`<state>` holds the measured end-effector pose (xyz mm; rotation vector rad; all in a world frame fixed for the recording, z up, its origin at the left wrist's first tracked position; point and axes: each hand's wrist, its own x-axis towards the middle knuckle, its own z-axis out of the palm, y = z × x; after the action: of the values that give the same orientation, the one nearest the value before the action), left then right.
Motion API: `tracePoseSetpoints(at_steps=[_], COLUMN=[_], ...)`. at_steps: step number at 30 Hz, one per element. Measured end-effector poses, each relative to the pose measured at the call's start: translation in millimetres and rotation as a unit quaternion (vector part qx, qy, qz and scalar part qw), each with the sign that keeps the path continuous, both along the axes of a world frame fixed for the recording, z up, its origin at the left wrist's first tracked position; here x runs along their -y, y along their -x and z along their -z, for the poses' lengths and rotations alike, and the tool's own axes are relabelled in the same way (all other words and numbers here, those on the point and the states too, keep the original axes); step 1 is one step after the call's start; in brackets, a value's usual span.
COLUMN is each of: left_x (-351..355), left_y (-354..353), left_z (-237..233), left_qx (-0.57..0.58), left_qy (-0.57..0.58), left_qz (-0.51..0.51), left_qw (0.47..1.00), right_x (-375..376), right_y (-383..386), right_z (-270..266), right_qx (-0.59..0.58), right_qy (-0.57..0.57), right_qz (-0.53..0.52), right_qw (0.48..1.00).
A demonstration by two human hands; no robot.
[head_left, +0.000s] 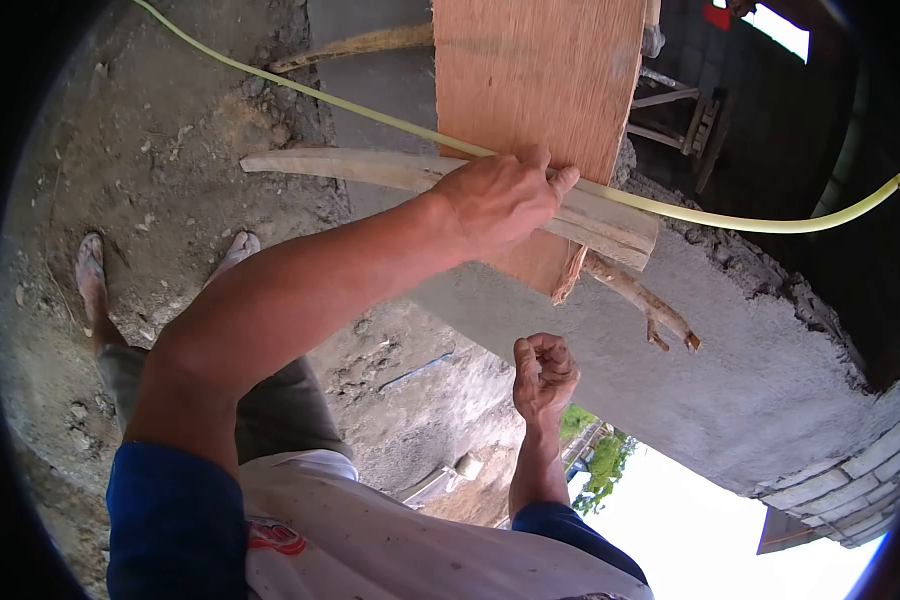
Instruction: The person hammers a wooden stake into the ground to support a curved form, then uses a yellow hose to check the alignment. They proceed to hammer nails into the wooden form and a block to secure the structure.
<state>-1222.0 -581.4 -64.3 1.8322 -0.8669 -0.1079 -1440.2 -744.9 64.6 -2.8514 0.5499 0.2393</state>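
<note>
My left hand (pixel 510 200) reaches across a reddish plywood board (pixel 540 80) with its fingers curled round a yellow-green hose (pixel 760 222). The hose passes under the hand, and its free end sticks out to the right. Just below the hand, a pale wooden strip (pixel 610 228) lies across the board. My right hand (pixel 546 375) is raised apart from the board, with its fingers curled in and the thumb against them. Whatever is inside that fist, if anything, is hidden.
A forked branch (pixel 645 300) protrudes beneath the board's splintered end. Behind it runs a grey plastered wall (pixel 710 370) with a rough edge, meeting concrete blocks (pixel 870 480). A curved stick (pixel 360 45) lies farther up. Rough dirt ground (pixel 160 150) spreads on the left.
</note>
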Motion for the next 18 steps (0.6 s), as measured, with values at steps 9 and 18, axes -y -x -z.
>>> tracePoseSetpoints(at_steps=[9, 18], left_x=[5, 4], left_y=[3, 0], left_z=[5, 8], left_qx=[0.010, 0.015], left_qy=[0.029, 0.044], left_qz=[-0.025, -0.026], left_qw=[0.999, 0.999], right_x=[-23, -24], right_y=[-127, -144], right_z=[18, 48], right_qx=[0.172, 0.209], right_qy=[0.296, -0.034], right_qz=[-0.243, -0.027], right_qw=[0.908, 0.977])
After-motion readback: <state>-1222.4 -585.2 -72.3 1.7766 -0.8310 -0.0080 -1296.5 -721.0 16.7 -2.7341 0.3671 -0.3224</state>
